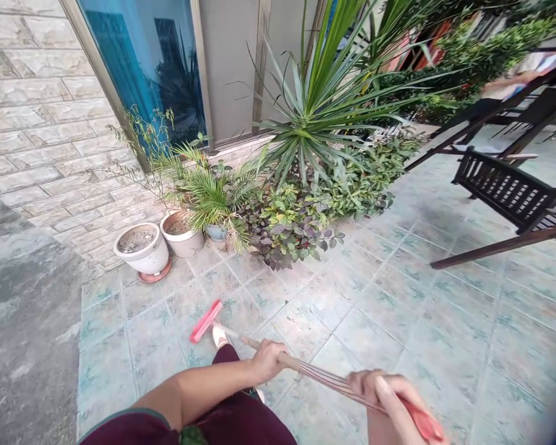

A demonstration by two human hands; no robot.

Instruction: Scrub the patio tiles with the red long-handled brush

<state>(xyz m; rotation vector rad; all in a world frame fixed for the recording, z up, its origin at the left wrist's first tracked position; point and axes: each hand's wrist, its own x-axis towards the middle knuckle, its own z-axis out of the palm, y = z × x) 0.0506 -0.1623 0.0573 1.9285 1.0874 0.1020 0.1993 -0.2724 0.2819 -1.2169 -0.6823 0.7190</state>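
A long-handled broom [324,377] slants across the lower middle of the head view, its pink bar-shaped head [206,321] low over the tiles at the left. Bristles cannot be made out. My left hand [266,361] is wrapped round the middle of the stick. Nearer the red top end, my right hand [389,398] grips the striped part of the handle, with the thumb laid along it. My light-coloured shoe [219,335] shows just beside the broom head.
Tiled floor [380,334] with small bits of debris spreads ahead, bordering rough grey concrete [28,327] at left. Along the wall stand a white pot [144,256] on a saucer, a second pot [185,244] and leafy plants [287,228]. A dark wooden swing seat [509,188] is at right.
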